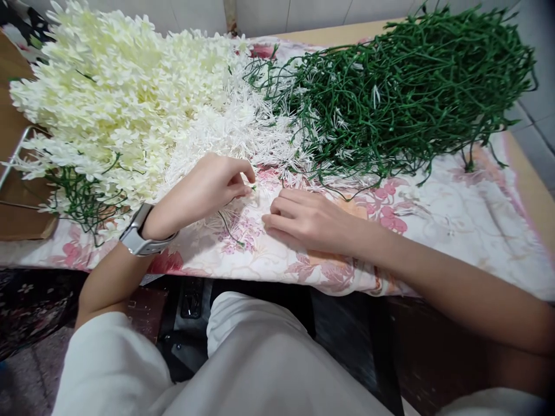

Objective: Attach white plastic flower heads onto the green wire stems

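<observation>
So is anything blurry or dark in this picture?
Head view: the right arm looks soft toward the picture's edge; head view: it's dim below the cloth; head view: the white flowers look pale and bright.

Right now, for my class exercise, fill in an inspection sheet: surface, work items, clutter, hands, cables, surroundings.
Surface: floral cloth over a table.
Work items: cream flowers piled left, thin white pieces in the middle, green stems heaped right.
Clutter: loose stem on the cloth.
Hands: left hand has thumb and finger near a tiny green tip, grip unclear; right hand curled at the cloth, contents hidden.
Cables: nothing seen.
Surroundings: tiled wall behind.
</observation>
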Demonstrator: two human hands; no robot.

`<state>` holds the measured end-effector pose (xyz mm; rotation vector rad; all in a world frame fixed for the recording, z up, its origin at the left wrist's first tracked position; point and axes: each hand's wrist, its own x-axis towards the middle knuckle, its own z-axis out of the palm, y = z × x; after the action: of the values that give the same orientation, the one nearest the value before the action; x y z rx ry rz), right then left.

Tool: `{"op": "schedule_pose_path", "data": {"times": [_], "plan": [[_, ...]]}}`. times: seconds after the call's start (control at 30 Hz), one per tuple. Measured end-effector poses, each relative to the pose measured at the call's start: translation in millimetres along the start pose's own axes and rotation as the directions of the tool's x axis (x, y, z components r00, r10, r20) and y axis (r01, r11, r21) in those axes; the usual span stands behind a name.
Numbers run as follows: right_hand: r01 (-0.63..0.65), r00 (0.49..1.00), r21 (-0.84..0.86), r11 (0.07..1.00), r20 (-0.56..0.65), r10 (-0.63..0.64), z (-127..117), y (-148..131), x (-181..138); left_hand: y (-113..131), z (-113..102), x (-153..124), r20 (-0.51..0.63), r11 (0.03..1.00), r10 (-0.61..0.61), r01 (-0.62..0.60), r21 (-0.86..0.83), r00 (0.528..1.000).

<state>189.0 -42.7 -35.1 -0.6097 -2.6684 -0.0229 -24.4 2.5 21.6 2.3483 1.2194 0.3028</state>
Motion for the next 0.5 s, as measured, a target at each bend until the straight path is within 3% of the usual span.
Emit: {"op": "schedule_pose_path", "data": {"times": [0.1, 0.2, 0.3, 0.4, 0.5], "plan": [[-0.053, 0.993, 0.098, 0.994, -0.1, 0.063, 0, 3, -1, 4, 3, -2, 0.0, 0.999, 0.022, -0.022, 0.048, 1.0], [-0.186, 0.949, 0.414, 0.891, -0.158, 0.272, -4, 9, 0, 9, 2, -2, -0.097, 0.999, 0.02, -0.015, 0.048, 0.995], [-0.353, 0.83, 0.763, 0.542, -0.012, 0.557, -11, 11, 3, 14, 0, -3, -0.112, 0.991, 0.054, -0.067, -0.115, 0.992], [-0.353, 0.709, 0.923, 0.152, 0.157, 0.688, -14, 12, 6, 18, -1, -3, -0.043, 0.933, 0.068, -0.079, -0.35, 0.997], [-0.301, 0.669, 0.953, -0.04, 0.241, 0.703, -12, 13, 8, 21, 2, -4, -0.051, 0.86, 0.007, -0.032, -0.509, 0.999]]}}
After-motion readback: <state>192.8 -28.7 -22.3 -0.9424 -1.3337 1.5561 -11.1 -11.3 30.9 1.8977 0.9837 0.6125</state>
